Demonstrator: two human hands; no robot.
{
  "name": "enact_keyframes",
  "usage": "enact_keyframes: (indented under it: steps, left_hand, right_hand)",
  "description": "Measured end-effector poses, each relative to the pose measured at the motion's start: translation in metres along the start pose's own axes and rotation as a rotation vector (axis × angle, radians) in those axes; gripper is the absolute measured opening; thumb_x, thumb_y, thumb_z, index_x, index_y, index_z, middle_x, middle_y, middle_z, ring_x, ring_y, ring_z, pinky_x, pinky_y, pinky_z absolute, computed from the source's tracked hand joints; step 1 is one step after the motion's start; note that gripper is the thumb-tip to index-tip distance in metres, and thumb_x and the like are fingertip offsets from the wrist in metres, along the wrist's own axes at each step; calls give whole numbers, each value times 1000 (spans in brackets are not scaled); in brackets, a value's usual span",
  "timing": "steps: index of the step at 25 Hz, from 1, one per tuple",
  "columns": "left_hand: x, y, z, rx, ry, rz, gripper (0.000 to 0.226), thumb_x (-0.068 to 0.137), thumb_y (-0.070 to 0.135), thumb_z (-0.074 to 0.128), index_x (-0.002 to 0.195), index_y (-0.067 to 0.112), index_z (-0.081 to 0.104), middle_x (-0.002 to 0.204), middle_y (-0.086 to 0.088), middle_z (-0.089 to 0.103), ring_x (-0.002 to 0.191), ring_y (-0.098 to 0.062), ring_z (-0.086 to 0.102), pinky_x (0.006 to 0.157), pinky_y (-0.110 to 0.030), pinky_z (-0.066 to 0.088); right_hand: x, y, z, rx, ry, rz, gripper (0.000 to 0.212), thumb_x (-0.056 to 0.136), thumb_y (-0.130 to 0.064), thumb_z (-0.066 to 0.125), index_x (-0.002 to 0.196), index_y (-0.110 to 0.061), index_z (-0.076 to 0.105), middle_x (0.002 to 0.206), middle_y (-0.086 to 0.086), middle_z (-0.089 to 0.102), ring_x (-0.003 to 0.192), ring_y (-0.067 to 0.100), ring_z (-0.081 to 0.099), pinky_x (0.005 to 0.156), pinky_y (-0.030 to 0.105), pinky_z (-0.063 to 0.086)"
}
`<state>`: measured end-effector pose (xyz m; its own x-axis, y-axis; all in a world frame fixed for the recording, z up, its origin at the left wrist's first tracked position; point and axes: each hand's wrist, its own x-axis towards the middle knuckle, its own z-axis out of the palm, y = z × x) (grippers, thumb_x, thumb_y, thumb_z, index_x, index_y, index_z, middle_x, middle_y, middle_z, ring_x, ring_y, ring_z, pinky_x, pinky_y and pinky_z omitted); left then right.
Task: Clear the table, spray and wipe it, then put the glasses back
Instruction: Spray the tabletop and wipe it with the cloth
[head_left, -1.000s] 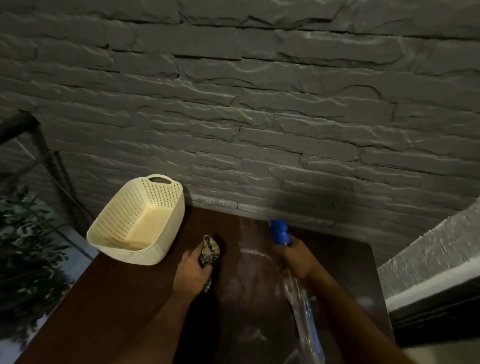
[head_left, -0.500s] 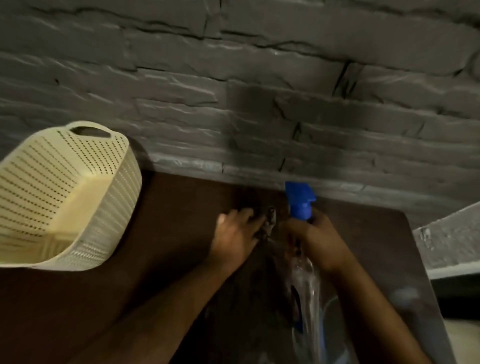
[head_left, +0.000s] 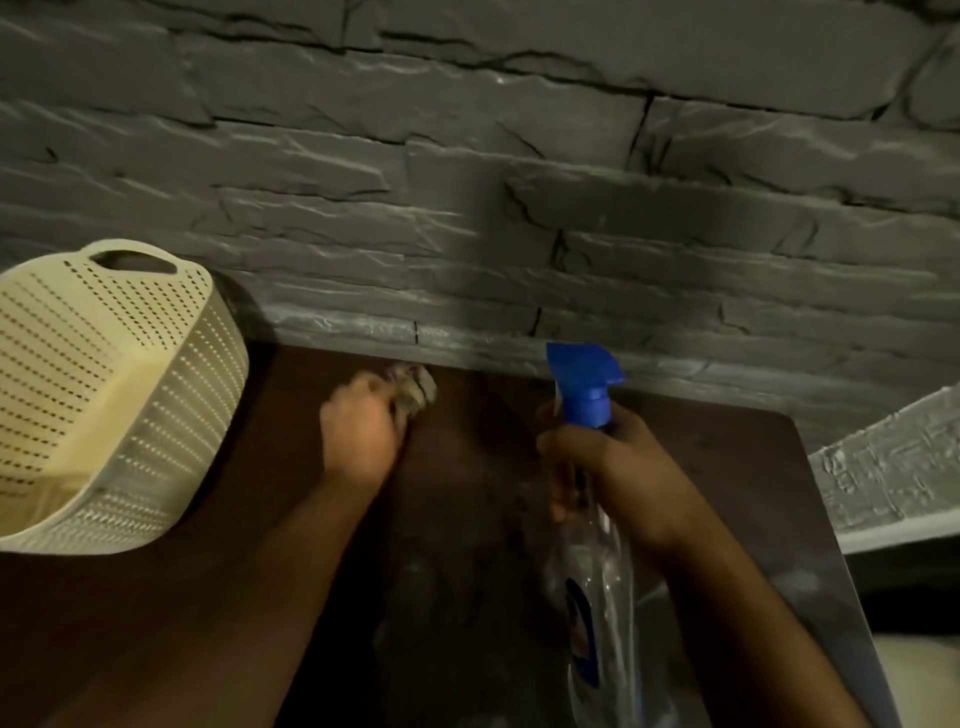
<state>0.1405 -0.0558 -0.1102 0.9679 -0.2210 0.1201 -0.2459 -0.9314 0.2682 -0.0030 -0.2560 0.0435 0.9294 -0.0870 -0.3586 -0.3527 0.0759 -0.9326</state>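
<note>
Head view is showing the left hand (head_left: 361, 434) with fingers curled around a crumpled cloth (head_left: 414, 385), pressing it on the dark table (head_left: 727, 467) near the stone wall (head_left: 467, 182). Right hand (head_left: 618, 467) is gripping the neck of a clear spray bottle (head_left: 592, 519) with a blue nozzle, fingers wrapped tight, while a cream basket (head_left: 171, 415) is sitting at the table's left.

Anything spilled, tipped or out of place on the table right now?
Only the cream basket: it sits at the table's left edge, looking tipped. No spill shows. Left hand wipes with the cloth; right hand holds the spray bottle.
</note>
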Motion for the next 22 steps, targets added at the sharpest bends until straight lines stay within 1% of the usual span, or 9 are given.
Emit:
enact_keyframes:
  steps: [2,3,6,8,13,15,17,18,22]
  left_hand:
    - [37,18,9,-81,55,-287,23,89,26,61,108,17,69,111,-10,62,94,-31,59,80,-39,50]
    - [41,48,13,-125,26,-257,21,89,27,61,107,16,67,110,-9,61,93,-28,59,79,-38,51]
    - [-32,95,31,-92,-90,183,18,90,28,55,105,23,64,109,-2,61,88,-19,58,76,-32,51]
    - [-58,54,19,-199,-92,263,22,87,25,61,107,22,69,108,-3,62,91,-22,59,81,-35,50]
    - [30,68,16,-141,40,-247,20,90,22,60,107,16,68,113,-9,59,94,-26,60,78,-36,52]
    - [-1,105,32,-123,-33,-54,22,91,25,57,111,21,64,117,-3,58,96,-18,59,78,-28,51]
    - [-55,90,35,-159,-155,256,30,90,28,57,119,27,61,122,3,56,103,-16,56,88,-30,49]
    - [-64,69,26,-197,-183,275,31,89,30,58,119,28,62,121,4,56,105,-17,55,91,-31,48]
    - [7,58,25,-120,-30,-60,22,90,25,59,108,15,68,111,-7,59,93,-26,59,82,-36,49]
  right_hand:
    - [-1,2,-1,7,8,-7,27,80,-11,65,102,-4,52,63,12,51,49,21,52,47,29,49]
    - [-1,3,-2,11,20,-13,28,76,-13,65,100,-4,53,64,13,50,50,21,52,46,28,49]
    - [-9,4,-2,5,25,-22,12,85,-4,61,95,-3,54,63,12,52,51,21,53,47,26,49]
    - [-14,4,-3,4,12,-21,16,84,-8,63,97,-2,55,64,11,53,54,22,53,50,28,50]
    - [-11,15,-9,36,38,-21,15,84,-4,62,97,-6,54,65,10,52,52,22,52,48,29,49]
    - [-14,18,-12,33,66,-16,11,84,-1,61,93,-6,55,62,9,54,51,20,53,47,27,49]
    - [-20,15,-13,25,69,-29,10,84,-5,63,91,-8,56,60,5,56,52,18,54,47,25,47]
    - [-25,14,-16,25,68,-21,10,84,-6,63,92,-7,56,62,6,55,54,18,54,48,25,48]
    - [-38,17,-30,26,82,5,19,86,-2,60,103,-1,54,67,9,51,57,20,52,51,28,51]
